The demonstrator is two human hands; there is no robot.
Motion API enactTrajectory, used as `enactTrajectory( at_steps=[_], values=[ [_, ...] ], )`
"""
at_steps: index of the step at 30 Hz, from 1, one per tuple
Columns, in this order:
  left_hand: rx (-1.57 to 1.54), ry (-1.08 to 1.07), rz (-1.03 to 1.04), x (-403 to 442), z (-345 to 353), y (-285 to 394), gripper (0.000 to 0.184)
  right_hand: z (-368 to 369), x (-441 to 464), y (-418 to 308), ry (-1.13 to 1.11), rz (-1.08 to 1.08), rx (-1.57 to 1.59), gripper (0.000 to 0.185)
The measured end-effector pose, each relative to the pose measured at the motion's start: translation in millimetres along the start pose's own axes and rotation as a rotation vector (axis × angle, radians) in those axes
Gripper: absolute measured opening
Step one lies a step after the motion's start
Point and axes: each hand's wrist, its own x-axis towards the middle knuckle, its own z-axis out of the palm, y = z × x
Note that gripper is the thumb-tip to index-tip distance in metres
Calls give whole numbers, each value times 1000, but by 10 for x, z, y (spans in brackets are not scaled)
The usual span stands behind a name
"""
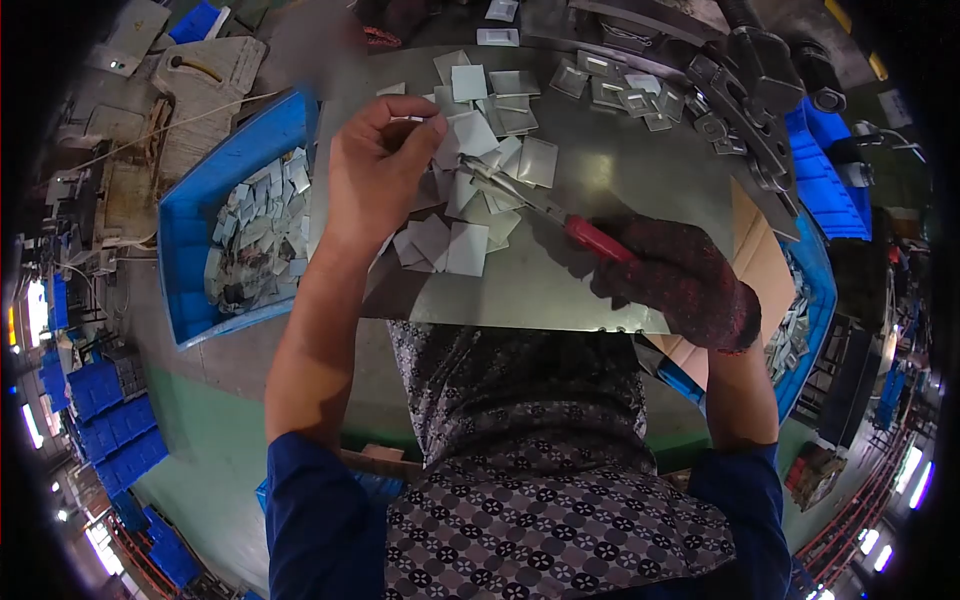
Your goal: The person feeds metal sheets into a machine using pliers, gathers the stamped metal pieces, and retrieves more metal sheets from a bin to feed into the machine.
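Observation:
My bare left hand (385, 165) is over the left side of a grey metal table, its thumb and forefinger curled together. A flat square metal plate (472, 133) is right beside the thumb tip; whether the fingers grip anything is hidden. In a dark red-flecked glove, my right hand (680, 280) is closed around the red handle of pliers (530, 197). Their silver jaws point left, in among the loose metal plates (468, 250) scattered below my left hand. More plates (538, 160) lie just beyond the jaws.
To the left stands a blue bin (190, 270) filled with small metal pieces. Another blue bin (822, 290) with parts and cardboard (755, 260) is at right. Formed square pieces (605, 92) lie at the table's back, before dark machine tooling (740, 110).

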Motion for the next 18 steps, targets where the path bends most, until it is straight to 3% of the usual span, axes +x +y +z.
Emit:
enactTrajectory(
  at_steps=[2, 6, 7, 10, 13, 15, 18],
  values=[
    [17, 30, -13, -16, 19, 46, 17, 16, -24, -54, 23, 52, -50, 37],
    [274, 234, 205, -30, -177, -118, 19, -102, -98, -231, 165, 96, 17, 34],
    [368, 268, 243, -47, -272, -178, 18, -260, -83, -176, 297, -322, -535, 30],
    [279, 344, 194, -97, -465, -490, 14, -783, 87, -246, 446, -814, -1132, 30],
    [125, 413, 285, -89, -438, -529, 13, -1088, 288, -679, 363, -316, -236, 28],
    [222, 377, 290, -104, -457, -542, 12, -1140, 230, -733, 330, -150, 60, 29],
    [319, 358, 283, -108, -456, -552, 13, -1191, 71, -756, 274, -92, 179, 27]
  ],
)
